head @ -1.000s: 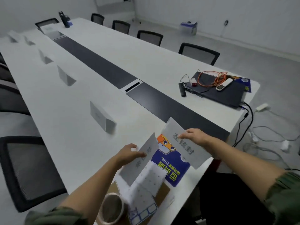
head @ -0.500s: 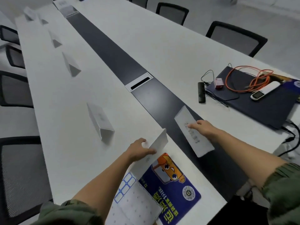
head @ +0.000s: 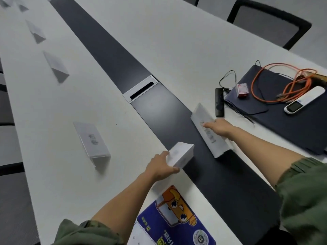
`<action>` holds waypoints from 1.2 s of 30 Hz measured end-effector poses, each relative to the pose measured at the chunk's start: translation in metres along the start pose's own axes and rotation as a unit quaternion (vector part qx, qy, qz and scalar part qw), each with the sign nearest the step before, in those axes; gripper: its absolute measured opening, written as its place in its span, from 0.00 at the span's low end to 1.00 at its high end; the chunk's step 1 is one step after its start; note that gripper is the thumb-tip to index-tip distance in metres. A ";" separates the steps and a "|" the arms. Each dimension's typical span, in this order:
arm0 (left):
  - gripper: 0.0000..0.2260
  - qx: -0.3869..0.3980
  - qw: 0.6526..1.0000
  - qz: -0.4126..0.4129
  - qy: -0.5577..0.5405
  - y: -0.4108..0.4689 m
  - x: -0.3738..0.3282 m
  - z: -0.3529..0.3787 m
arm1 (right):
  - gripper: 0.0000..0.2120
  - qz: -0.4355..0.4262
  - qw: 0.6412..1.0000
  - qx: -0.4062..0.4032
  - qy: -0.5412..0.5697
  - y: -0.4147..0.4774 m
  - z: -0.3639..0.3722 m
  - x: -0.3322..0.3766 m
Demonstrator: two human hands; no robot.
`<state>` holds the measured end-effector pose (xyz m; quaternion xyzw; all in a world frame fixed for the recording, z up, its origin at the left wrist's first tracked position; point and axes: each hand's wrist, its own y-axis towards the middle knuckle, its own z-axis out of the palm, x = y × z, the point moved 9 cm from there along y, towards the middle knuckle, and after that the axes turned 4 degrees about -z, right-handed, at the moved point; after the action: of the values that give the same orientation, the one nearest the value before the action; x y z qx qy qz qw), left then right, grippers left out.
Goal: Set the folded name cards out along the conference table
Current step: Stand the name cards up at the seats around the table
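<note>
Clearly, the step in hand is to stand two more cards on the bench point(head: 177, 41). The hands are apart, each clamped on its own card. The left hand point(head: 160, 166) grips one end of the left card point(head: 181, 154) at the edge of the dark middle strip point(head: 109, 55). At 2 o'clock from it, the right hand point(head: 218, 127) holds the right card point(head: 215, 145) over the far edge of the strip, near a black remote point(head: 219, 103) and a dark laptop point(head: 292, 121) with an orange cable point(head: 283, 85). Toward 11 o'clock a row of cards already stands, the nearest standing card point(head: 92, 140) first, then another point(head: 56, 65). I think each new card should go on the white surface, not on the strip, with the fold up, both lower edges flat, and in line with its row. The fingers should open gently. The cards are thin white paper, folded to a tent with triangular ends, so they look light and probably easy to tip or slide on the smooth matte top. Their print is too blurred to read. At 6 o'clock lies a glossy blue leaflet point(head: 177, 218).
</note>
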<state>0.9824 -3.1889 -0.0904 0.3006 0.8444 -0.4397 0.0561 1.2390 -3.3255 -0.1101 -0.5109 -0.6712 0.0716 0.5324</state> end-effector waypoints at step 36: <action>0.32 -0.131 0.981 0.117 0.084 0.010 -0.005 -0.001 | 0.27 -0.118 0.907 -0.233 -0.330 -0.057 0.016 -0.112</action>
<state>0.9925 -3.1866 -0.0951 0.4229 0.8555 -0.2892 0.0751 1.1814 -3.4304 -0.1523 -0.4843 -0.8616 0.0141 0.1512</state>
